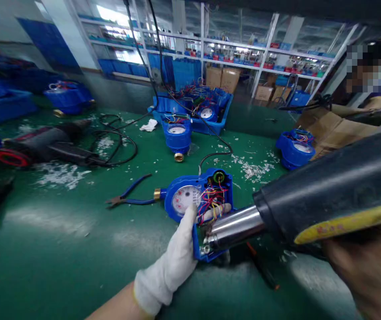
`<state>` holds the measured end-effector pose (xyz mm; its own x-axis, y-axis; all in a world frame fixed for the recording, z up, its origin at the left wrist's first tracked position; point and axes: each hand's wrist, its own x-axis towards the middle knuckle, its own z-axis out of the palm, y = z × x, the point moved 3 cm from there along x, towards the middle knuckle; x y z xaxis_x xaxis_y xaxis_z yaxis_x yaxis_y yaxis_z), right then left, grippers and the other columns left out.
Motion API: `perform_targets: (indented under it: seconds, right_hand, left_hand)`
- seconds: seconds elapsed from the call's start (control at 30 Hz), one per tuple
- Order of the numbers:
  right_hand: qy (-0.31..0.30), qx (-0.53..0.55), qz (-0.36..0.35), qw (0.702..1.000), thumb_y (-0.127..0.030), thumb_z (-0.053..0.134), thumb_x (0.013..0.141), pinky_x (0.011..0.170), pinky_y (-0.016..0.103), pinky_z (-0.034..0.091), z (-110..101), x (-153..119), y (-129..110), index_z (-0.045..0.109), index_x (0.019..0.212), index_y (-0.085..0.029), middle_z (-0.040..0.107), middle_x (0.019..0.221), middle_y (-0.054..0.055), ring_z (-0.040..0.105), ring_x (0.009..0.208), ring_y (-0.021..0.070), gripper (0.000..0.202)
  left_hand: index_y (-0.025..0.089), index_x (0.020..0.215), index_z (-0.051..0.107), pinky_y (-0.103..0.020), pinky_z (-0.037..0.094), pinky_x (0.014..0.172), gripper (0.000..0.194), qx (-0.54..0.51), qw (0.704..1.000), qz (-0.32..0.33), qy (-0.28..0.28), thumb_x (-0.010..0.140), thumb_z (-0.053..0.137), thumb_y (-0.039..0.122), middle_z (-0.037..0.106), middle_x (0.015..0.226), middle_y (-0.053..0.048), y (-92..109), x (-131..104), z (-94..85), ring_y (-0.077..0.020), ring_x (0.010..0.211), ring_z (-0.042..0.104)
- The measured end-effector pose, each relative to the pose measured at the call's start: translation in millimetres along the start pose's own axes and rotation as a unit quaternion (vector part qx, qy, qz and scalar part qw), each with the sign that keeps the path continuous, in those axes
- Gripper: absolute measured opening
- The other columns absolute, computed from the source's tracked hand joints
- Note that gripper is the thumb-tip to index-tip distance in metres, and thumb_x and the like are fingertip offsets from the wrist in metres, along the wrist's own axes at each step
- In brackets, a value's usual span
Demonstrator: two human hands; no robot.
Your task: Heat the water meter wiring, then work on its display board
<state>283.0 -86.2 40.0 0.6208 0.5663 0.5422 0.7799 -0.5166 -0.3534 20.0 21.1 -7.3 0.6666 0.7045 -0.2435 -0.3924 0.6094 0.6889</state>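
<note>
My left hand (173,262), in a white knitted glove, grips the near side of a blue water meter (173,213), thumb by its round dial. The meter's housing is uncovered, showing red, yellow and white wires and a green round part. My bare right hand (370,266), blurred, is wrapped round the handle of a black and yellow heat gun (326,191). The gun's metal nozzle points into the lower part of the housing, close to the fittings there. Blue-handled pliers (137,191) lie left of the meter's brass end. Part of a screwdriver (263,269) shows beneath the gun.
Another heat gun (43,144) lies at the left with its cable coiled. A blue crate (210,126) of meters stands at the back, one meter (177,135) before it. Another meter (296,149) and cardboard (340,129) are at the right. White scraps litter the green table (110,253). A person is at the far right.
</note>
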Motion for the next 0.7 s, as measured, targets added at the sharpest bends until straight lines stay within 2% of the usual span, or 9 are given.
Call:
perform_targets:
  seconds: [0.13, 0.27, 0.37, 0.43, 0.5, 0.6, 0.7]
  right_hand:
    - [0.034, -0.005, -0.007, 0.999, -0.065, 0.061, 0.081, 0.057, 0.035, 0.027, -5, -5, -7, 0.048, 0.086, -0.022, 0.053, 0.075, 0.012, 0.061, 0.068, 0.0489, 0.045]
    - [0.016, 0.007, 0.033, 0.999, -0.068, 0.06, 0.079, 0.06, 0.035, 0.023, -11, -5, -15, 0.039, 0.075, -0.025, 0.04, 0.068, 0.005, 0.048, 0.052, 0.0322, 0.048]
    - [0.015, 0.01, 0.049, 0.999, -0.07, 0.059, 0.079, 0.06, 0.034, 0.022, -16, -3, -21, 0.028, 0.071, -0.027, 0.031, 0.066, 0.001, 0.038, 0.049, 0.0234, 0.054]
    - [0.017, 0.008, 0.045, 0.999, -0.071, 0.058, 0.079, 0.061, 0.034, 0.022, -17, -3, -23, 0.024, 0.072, -0.027, 0.028, 0.066, 0.0, 0.037, 0.049, 0.0234, 0.055]
    - [0.019, 0.005, 0.035, 0.999, -0.07, 0.057, 0.08, 0.061, 0.034, 0.021, -17, -3, -24, 0.023, 0.073, -0.027, 0.029, 0.067, 0.001, 0.042, 0.05, 0.0271, 0.056]
    - [0.018, 0.009, 0.038, 0.999, -0.071, 0.057, 0.079, 0.062, 0.034, 0.021, -16, -3, -20, 0.024, 0.074, -0.026, 0.031, 0.069, 0.002, 0.046, 0.053, 0.0309, 0.056]
    - [0.008, 0.013, 0.057, 0.998, -0.071, 0.061, 0.074, 0.062, 0.034, 0.021, -14, -2, -14, 0.028, 0.072, -0.027, 0.032, 0.068, 0.002, 0.039, 0.051, 0.0247, 0.056]
  left_hand:
    - [0.008, 0.148, 0.042, -0.039, 0.061, 0.06, 0.075, -0.005, 1.0, -0.01, -0.018, 0.099, 0.035, 0.065, 0.071, 0.104, -0.02, 6, 2, 3.8, -0.0289, 0.07, 0.071]
    - [0.013, 0.141, 0.052, -0.028, 0.059, 0.06, 0.068, -0.014, 1.0, 0.015, -0.019, 0.095, 0.049, 0.063, 0.072, 0.105, -0.016, 16, -3, 14.2, -0.0263, 0.085, 0.072]
    - [0.014, 0.14, 0.054, -0.026, 0.059, 0.064, 0.064, -0.023, 1.0, 0.016, -0.007, 0.095, 0.054, 0.059, 0.072, 0.103, -0.014, 20, -5, 19.8, -0.026, 0.09, 0.071]
    - [0.014, 0.139, 0.055, -0.026, 0.059, 0.067, 0.062, -0.029, 0.999, 0.019, -0.004, 0.094, 0.057, 0.057, 0.073, 0.099, -0.013, 22, -5, 22.0, -0.0254, 0.091, 0.071]
    - [0.014, 0.137, 0.057, -0.025, 0.059, 0.067, 0.06, -0.032, 0.999, 0.016, -0.002, 0.094, 0.058, 0.056, 0.073, 0.097, -0.012, 23, -5, 23.8, -0.0244, 0.09, 0.071]
    - [0.014, 0.135, 0.059, -0.023, 0.058, 0.061, 0.058, -0.032, 0.999, 0.012, -0.004, 0.095, 0.056, 0.056, 0.073, 0.096, -0.012, 24, -7, 25.9, -0.0234, 0.086, 0.071]
    - [0.014, 0.132, 0.061, -0.024, 0.057, 0.056, 0.06, -0.014, 1.0, 0.012, -0.018, 0.095, 0.053, 0.06, 0.072, 0.099, -0.014, 23, -7, 24.6, -0.0244, 0.082, 0.071]
